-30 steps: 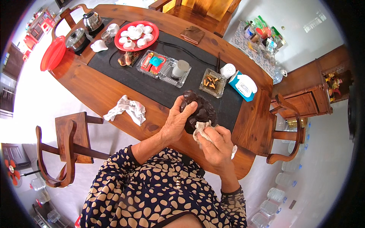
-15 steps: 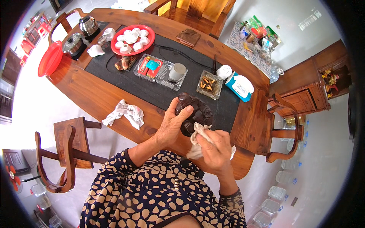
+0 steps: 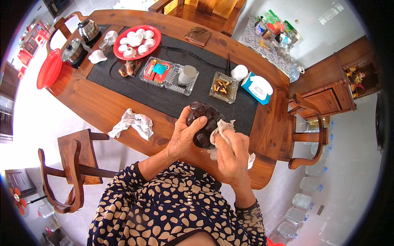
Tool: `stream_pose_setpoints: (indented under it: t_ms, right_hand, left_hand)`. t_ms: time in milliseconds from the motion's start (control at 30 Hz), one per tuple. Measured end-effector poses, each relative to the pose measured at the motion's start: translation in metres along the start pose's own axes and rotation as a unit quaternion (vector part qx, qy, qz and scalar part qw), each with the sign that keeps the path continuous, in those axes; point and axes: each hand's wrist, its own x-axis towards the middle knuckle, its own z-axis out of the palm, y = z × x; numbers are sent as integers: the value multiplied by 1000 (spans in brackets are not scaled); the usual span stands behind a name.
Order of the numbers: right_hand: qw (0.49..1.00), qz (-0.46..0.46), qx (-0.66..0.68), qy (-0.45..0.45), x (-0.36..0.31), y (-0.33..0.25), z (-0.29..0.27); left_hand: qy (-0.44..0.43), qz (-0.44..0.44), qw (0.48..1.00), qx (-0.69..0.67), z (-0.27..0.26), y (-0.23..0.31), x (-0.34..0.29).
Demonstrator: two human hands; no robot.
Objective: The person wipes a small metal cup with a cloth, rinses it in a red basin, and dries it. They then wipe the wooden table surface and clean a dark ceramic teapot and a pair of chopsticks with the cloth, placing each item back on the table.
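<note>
A glossy dark brown carved figurine (image 3: pixel 208 123) is held over the table's near edge. My left hand (image 3: pixel 182 135) is closed around its left side, the thumb lying across its front. In my right hand (image 3: pixel 234 158) a pale, crumpled cloth (image 3: pixel 223 128) is bunched between the fingers and pressed to the figurine's right side. The figurine's underside and back are hidden. A second white cloth (image 3: pixel 132 124) lies rumpled on the table to the left of my hands. A bit of white material (image 3: pixel 251 160) shows beside my right hand, too covered to make out.
Ahead on the wooden table (image 3: pixel 78 96) is a black inset slab (image 3: pixel 123 91). It bears a glass ashtray (image 3: pixel 223 87) with cigarette butts, a grey cup (image 3: pixel 187 75) and a red tray (image 3: pixel 119 37) of white cups. A tissue pack (image 3: pixel 257 88) sits right. Chairs (image 3: pixel 76 172) flank the table.
My right hand and its cloth have shifted a little up and right along the figurine. The figurine has turned slightly in my left hand, and the whole view has moved slightly.
</note>
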Motion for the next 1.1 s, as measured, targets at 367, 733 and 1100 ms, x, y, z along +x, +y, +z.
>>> stream_pose_setpoints:
  t_ms: [367,733,1100]
  right_hand:
    - [996,34,9,78,8,16,11]
    - [993,-3,116,-30,18,23,10]
    - [961,213,168,58,22,63,25]
  left_hand:
    - [-9,9,999,46,5,-1,3]
    - [-34,-5,987,158,-8,-1,2]
    - [-127,12,971,201,4,6,-5]
